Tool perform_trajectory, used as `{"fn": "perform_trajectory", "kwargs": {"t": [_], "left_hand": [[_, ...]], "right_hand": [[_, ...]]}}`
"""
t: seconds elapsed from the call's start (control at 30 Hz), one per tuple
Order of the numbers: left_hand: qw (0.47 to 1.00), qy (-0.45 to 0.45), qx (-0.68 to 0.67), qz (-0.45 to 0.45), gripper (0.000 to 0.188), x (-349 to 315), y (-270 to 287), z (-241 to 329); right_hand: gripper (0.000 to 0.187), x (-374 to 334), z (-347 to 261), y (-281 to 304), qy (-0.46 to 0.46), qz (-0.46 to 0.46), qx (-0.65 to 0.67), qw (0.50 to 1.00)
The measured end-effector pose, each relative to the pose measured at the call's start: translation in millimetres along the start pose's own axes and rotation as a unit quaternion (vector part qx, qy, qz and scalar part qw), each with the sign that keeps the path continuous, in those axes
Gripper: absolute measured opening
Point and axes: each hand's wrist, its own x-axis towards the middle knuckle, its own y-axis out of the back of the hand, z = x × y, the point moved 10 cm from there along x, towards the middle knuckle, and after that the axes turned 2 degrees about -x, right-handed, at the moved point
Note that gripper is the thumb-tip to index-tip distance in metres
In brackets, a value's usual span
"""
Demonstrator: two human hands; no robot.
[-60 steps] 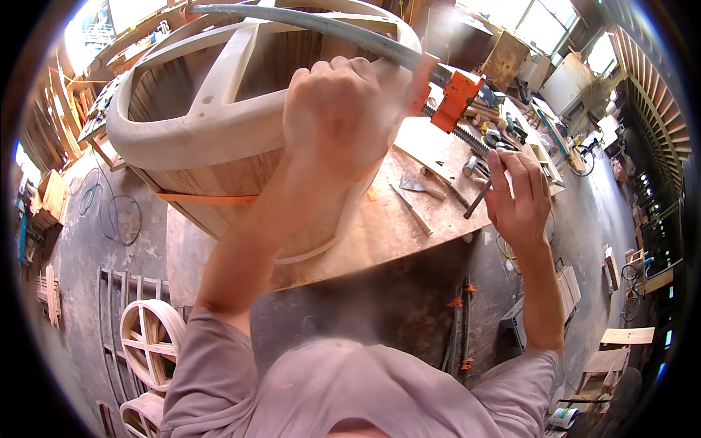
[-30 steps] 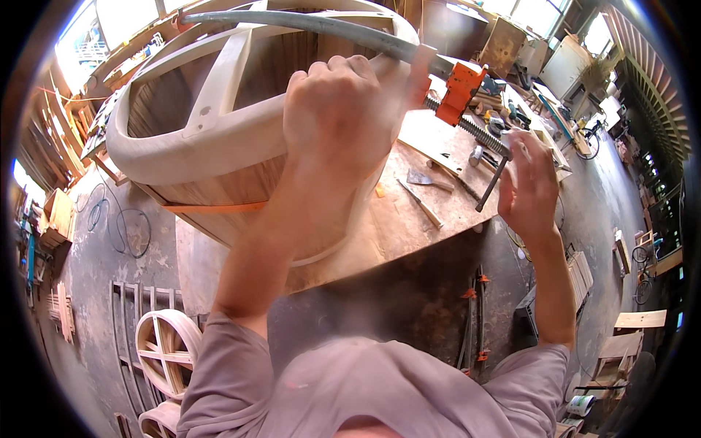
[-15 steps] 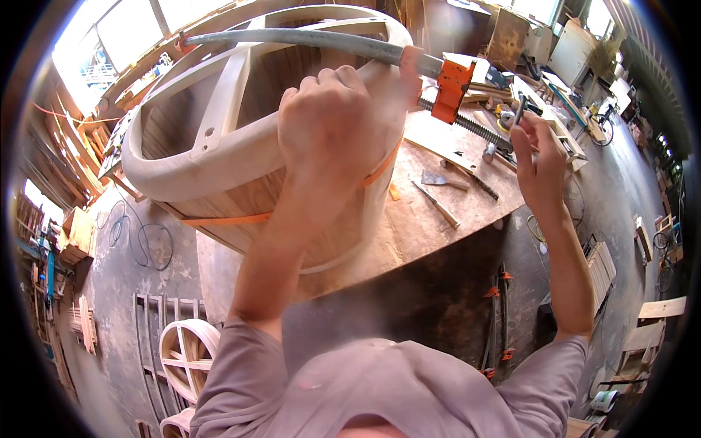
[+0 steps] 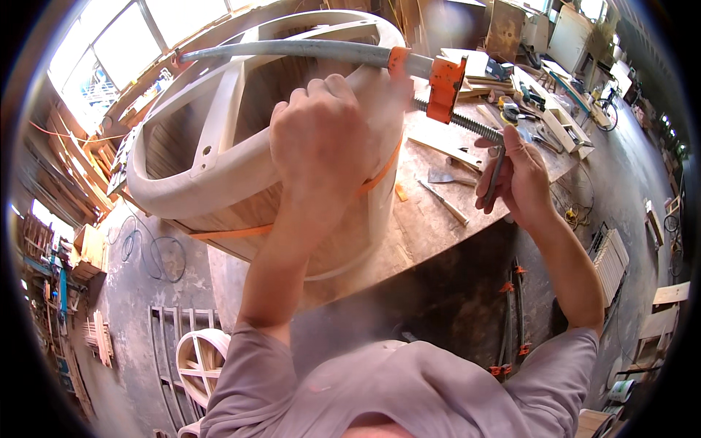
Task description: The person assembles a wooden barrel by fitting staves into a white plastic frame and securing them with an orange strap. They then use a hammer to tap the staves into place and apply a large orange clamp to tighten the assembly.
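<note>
A large oval wooden frame with crossbars stands on the workbench, its slatted body wrapped by an orange strap. Across its top runs a long grey pipe clamp with an orange screw head. My left hand is closed over the near rim, the curled fingers mostly hidden behind its back. At the end of the threaded screw, the fingers of my right hand hold the clamp's metal crank handle, which points downward.
On the workbench lie a wooden-handled chisel, a flat scraper and boards. More orange-headed clamps are below the bench edge. A round wooden frame is at lower left, and a cable coils on the floor.
The crank handle has swung from pointing up to pointing down, and my right hand has come lower and nearer with it. My left hand keeps its place on the rim.
</note>
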Motion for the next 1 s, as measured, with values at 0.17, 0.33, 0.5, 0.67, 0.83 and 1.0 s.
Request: {"fn": "perform_trajectory", "kwargs": {"t": [0.17,0.33,0.5,0.67,0.83,1.0], "left_hand": [[1.000,0.000,-0.001,0.010,0.055,-0.2,1.5,-2.3],[1.000,0.000,0.007,0.002,0.056,0.4,0.5,-0.5],[1.000,0.009,-0.005,0.001,0.054,1.0,1.8,0.5],[1.000,-0.001,-0.015,0.017,0.054,-1.0,1.9,-0.9],[1.000,0.008,-0.009,0.002,0.053,0.1,2.7,-0.5],[1.000,0.001,0.001,0.009,0.052,1.3,3.3,2.5]], "right_hand": [[0.039,-54.6,-73.1,-27.7,0.487,0.129,-0.639,0.581],[0.041,-57.0,-69.2,-40.3,0.550,0.051,-0.668,0.499],[0.055,28.1,-28.9,30.7,0.069,0.036,-0.102,0.992],[0.035,1.7,-68.7,31.2,0.239,0.162,-0.379,0.879],[0.036,-47.0,-88.2,-31.9,0.546,0.134,-0.705,0.433],[0.019,-10.2,-54.2,6.0,0.347,0.058,-0.645,0.679]]}}
